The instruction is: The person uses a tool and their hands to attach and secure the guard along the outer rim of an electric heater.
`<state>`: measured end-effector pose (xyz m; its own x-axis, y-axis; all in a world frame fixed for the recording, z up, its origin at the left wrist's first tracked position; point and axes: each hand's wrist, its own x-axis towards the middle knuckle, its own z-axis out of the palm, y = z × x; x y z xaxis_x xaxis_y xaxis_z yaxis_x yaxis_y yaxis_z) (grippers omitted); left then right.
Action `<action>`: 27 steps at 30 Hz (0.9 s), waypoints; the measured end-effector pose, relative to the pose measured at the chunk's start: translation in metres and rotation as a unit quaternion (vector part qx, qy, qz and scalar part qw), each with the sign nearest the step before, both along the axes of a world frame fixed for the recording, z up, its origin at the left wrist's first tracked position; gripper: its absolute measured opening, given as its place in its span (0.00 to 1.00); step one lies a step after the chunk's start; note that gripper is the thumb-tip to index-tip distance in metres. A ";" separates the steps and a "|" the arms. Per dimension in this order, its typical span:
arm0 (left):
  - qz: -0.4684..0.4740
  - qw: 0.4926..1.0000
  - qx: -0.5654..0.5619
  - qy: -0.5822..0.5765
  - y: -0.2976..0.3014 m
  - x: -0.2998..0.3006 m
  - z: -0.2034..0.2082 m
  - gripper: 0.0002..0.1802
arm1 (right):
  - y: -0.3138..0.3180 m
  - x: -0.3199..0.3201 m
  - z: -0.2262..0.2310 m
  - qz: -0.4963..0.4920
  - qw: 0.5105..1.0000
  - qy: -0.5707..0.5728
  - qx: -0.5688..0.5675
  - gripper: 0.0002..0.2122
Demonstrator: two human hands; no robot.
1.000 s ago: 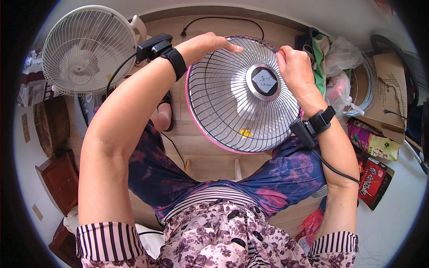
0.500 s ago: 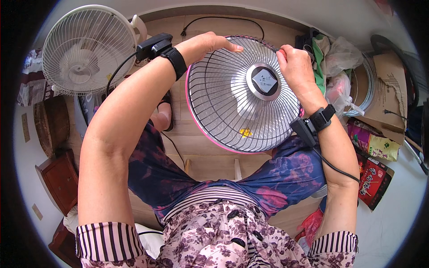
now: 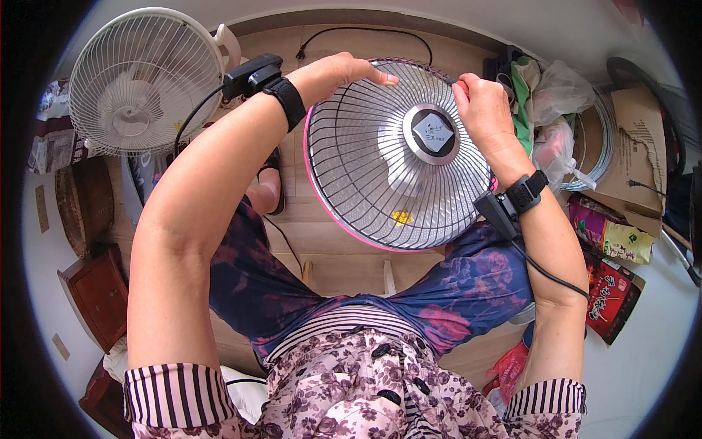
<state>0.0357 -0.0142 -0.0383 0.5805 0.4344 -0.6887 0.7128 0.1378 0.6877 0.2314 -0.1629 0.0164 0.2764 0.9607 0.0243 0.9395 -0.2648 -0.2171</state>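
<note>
A round dish heater (image 3: pixel 358 197) tilts up between my knees, with a black wire grille, pink rim and silver reflector. A silver disc with a diamond-shaped label (image 3: pixel 431 134) sits on its grille. My left hand (image 3: pixel 351 72) is closed over the heater's far upper edge, thumb lying on the grille and its other fingers hidden behind. At the far right edge of the heater, my right hand (image 3: pixel 482 106) is closed with fingertips pinched together against the rim. Whatever sits in that pinch is hidden.
A white fan (image 3: pixel 139 88) stands at the far left. A black cord (image 3: pixel 365 29) lies on the floor beyond the heater. To the right are plastic bags (image 3: pixel 563 91), a cardboard box (image 3: pixel 636 146), coiled tubing (image 3: pixel 603 139) and a red box (image 3: pixel 614 296). Wooden furniture (image 3: pixel 95 296) is on the left.
</note>
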 end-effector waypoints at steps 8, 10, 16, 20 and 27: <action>0.000 1.000 0.003 0.019 -0.003 0.002 0.005 0.52 | 0.001 0.003 0.000 0.016 1.000 0.013 0.014 0.07; 0.007 1.000 0.014 0.023 -0.004 0.002 0.008 0.52 | 0.001 0.002 -0.001 0.012 1.000 0.011 0.011 0.06; 0.007 1.000 -0.002 0.000 -0.004 0.000 0.010 0.52 | 0.001 0.005 -0.003 0.020 0.999 -0.002 0.041 0.09; 0.007 1.000 0.006 0.001 -0.002 0.001 0.003 0.52 | 0.005 0.004 0.001 0.031 0.999 0.023 0.038 0.09; 0.000 1.000 -0.031 -0.002 0.002 0.000 -0.007 0.51 | 0.019 -0.006 0.009 -0.077 0.993 -0.057 -0.075 0.16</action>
